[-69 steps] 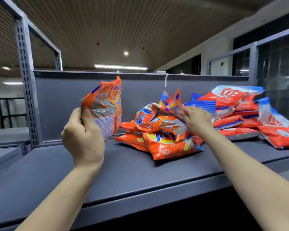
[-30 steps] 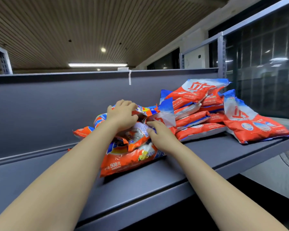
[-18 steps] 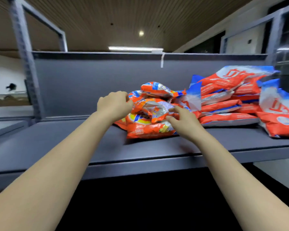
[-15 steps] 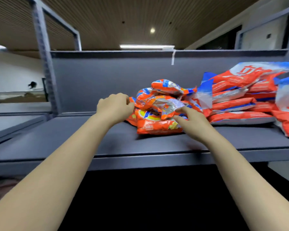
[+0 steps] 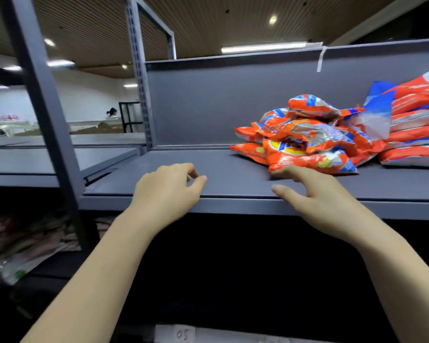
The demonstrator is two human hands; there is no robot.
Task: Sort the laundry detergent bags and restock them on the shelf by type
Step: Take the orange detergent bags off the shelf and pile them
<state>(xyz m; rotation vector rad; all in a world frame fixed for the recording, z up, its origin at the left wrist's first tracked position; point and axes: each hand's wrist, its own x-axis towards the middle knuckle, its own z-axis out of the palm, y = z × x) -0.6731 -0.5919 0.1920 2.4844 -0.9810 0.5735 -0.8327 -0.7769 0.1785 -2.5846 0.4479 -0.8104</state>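
At the far left a grey upright post (image 5: 47, 100) of the racking crosses the view, and behind it, well off in the room, a person (image 5: 111, 113) sits by a dark frame. Below the post, on a lower level, some pale packets (image 5: 22, 246) lie blurred in shadow.

The grey shelf (image 5: 159, 191) runs across the middle, with a grey back panel (image 5: 208, 100) behind it. The left hand (image 5: 165, 191) hangs over the shelf's front edge, holding nothing; its grip is loosely curled, fingertips close to the thumb, and whether it touches the board I cannot tell.

Further right, the right hand (image 5: 322, 201) reaches over the same edge with its grip spread and empty. Its forefinger points at the lowest bag of the orange detergent pile (image 5: 305, 142), the tip at the bag's near corner; whether it touches is unclear. That pile sits crumpled on the shelf, right of centre, several bags heaped unevenly.

Just beside it on the right, touching it, the stack of red and blue detergent bags (image 5: 414, 125) lies flat in layers and runs out of view. A white strip (image 5: 320, 59) hangs from the panel's top edge above the 2 piles.

At the bottom, a pale label (image 5: 182, 334) reads 05.
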